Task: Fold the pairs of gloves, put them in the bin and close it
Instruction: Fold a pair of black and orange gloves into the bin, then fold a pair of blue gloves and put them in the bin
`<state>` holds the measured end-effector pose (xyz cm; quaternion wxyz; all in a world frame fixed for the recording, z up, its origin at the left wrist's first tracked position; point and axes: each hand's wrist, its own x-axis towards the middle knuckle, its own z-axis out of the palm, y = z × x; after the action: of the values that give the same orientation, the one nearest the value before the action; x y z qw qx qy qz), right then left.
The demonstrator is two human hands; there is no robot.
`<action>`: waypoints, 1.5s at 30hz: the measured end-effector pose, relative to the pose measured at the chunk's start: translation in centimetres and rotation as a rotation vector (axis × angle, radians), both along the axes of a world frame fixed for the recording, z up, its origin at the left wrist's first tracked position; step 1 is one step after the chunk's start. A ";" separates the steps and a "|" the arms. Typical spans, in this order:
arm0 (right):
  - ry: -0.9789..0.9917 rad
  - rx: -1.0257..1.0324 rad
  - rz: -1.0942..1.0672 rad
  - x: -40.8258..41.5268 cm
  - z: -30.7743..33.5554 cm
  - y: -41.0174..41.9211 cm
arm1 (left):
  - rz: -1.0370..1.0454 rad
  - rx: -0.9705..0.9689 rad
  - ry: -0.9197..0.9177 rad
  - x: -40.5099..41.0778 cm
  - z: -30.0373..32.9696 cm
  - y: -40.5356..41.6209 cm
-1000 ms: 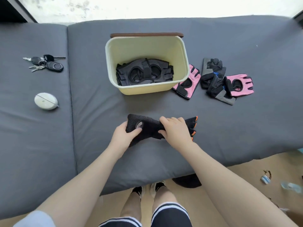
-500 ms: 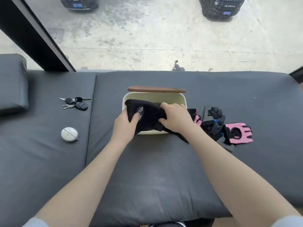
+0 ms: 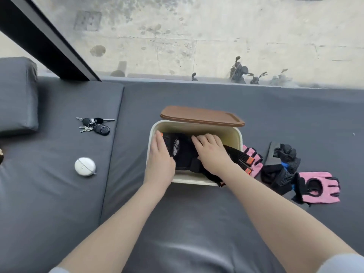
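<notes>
Black gloves, folded with orange trim, lie partly inside the cream bin, one end draped over its right rim. Left hand and right hand press them down with nearly straight fingers. Brown lid leans behind; pink gloves lie right.

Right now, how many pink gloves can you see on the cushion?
2. One pink glove lies beside the bin on its right; the other pink glove lies farther right. The black glove pile may hide more.
</notes>
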<state>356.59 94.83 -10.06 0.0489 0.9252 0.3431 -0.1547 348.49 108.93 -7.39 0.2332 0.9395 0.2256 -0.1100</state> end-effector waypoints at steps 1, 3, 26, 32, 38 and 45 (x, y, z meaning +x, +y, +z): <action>-0.070 0.027 -0.005 -0.3 0.0 -0.3 | -0.058 0.121 -0.065 -0.2 -0.2 -0.4; -0.103 0.064 -0.055 -0.7 0.8 -1.1 | -0.171 0.240 -0.153 -0.2 -0.4 -1.2; -0.129 -0.112 -0.313 -2.2 1.4 -0.2 | -0.460 0.104 0.410 2.3 -3.3 -0.3; 0.621 -0.012 -0.666 -0.5 -1.5 -0.7 | -0.508 0.012 0.491 3.5 -3.9 0.4; 0.728 0.058 -0.742 -0.4 -2.0 -0.7 | -0.511 -0.037 0.482 3.8 -4.1 1.1; 0.269 0.415 -0.718 -6.1 5.7 -2.8 | -0.458 -0.150 0.034 0.9 1.3 -0.5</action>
<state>350.50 92.04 -4.37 -0.2403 0.9476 0.0265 -0.2087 349.42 108.43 -6.13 0.2676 0.9442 0.0016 -0.1921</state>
